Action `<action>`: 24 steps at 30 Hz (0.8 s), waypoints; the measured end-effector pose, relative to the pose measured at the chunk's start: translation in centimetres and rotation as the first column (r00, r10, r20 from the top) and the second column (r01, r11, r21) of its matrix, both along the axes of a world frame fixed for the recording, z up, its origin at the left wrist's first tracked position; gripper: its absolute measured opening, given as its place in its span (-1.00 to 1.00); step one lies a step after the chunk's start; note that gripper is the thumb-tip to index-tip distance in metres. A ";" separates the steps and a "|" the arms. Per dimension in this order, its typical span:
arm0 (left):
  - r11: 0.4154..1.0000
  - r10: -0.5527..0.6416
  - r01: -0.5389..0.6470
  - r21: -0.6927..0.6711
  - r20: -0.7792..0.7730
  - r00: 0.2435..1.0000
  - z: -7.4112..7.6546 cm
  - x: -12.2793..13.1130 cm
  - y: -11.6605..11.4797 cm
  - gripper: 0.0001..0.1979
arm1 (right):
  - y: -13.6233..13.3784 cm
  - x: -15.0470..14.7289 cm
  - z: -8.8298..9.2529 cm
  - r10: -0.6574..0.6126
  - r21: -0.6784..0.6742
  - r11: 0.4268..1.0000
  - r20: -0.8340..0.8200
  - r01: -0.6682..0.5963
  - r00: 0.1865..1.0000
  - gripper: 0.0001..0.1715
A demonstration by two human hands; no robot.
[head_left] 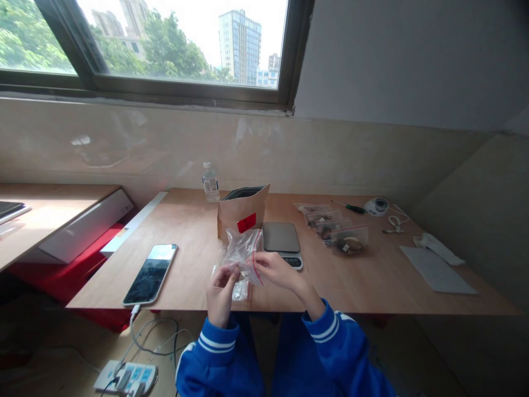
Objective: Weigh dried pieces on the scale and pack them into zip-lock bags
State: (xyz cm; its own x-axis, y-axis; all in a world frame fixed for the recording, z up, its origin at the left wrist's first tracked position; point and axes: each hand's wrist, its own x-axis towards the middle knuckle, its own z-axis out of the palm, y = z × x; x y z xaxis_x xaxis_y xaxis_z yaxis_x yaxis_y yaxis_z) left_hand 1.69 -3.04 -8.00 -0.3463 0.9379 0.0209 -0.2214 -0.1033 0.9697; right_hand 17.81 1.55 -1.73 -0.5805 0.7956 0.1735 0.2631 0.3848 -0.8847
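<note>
Both hands are raised over the front edge of a wooden table (372,275), holding a small clear zip bag (244,246) with a red seal line. My left hand (221,289) pinches the bag's lower left side, fingers curled. My right hand (278,270) pinches its right edge near the red strip. More clear bags (239,289) lie on the table just under my hands. Behind the bag stands an open brown paper pouch (243,212) with a red label, and next to it a small digital scale (282,240).
A phone (151,274) on a charging cable lies at the left of the table. A water bottle (210,182) stands at the back. Filled zip bags (336,229), a screwdriver (349,207), a round white device (377,206) and a grey sheet (436,270) lie on the right. A power strip (126,377) is on the floor.
</note>
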 end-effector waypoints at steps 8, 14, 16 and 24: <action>0.990 0.138 -0.141 -0.008 -0.171 0.976 0.1 0.3 -0.5 -0.69 | -1.0 -1.0 -1.3 -0.028 -0.155 0.988 -0.063 0.018 0.998 -0.62; 1.000 -0.010 0.010 0.025 -0.015 1.000 0.6 0.1 -0.4 -0.70 | -0.9 -0.8 -2.1 -0.070 -0.253 0.967 -0.165 0.027 0.984 -0.52; 1.000 -0.013 0.013 0.012 0.009 1.000 0.6 -0.1 -0.3 -0.69 | -1.0 -0.6 -2.1 -0.080 -0.274 0.962 -0.198 0.024 0.977 -0.52; 0.999 -0.022 0.022 -0.025 0.020 1.000 0.6 -0.1 -0.7 -0.68 | -1.6 -0.2 -2.4 -0.157 -0.134 0.981 -0.125 0.140 0.980 -0.72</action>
State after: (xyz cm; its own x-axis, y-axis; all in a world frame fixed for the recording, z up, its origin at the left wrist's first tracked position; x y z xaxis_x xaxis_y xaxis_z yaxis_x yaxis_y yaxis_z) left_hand 1.55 -3.70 -7.42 -0.3258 0.9454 -0.0096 -0.2427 -0.0738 0.9673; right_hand 17.57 -0.06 -4.09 -0.4323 0.8913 0.1369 0.1841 0.2358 -0.9542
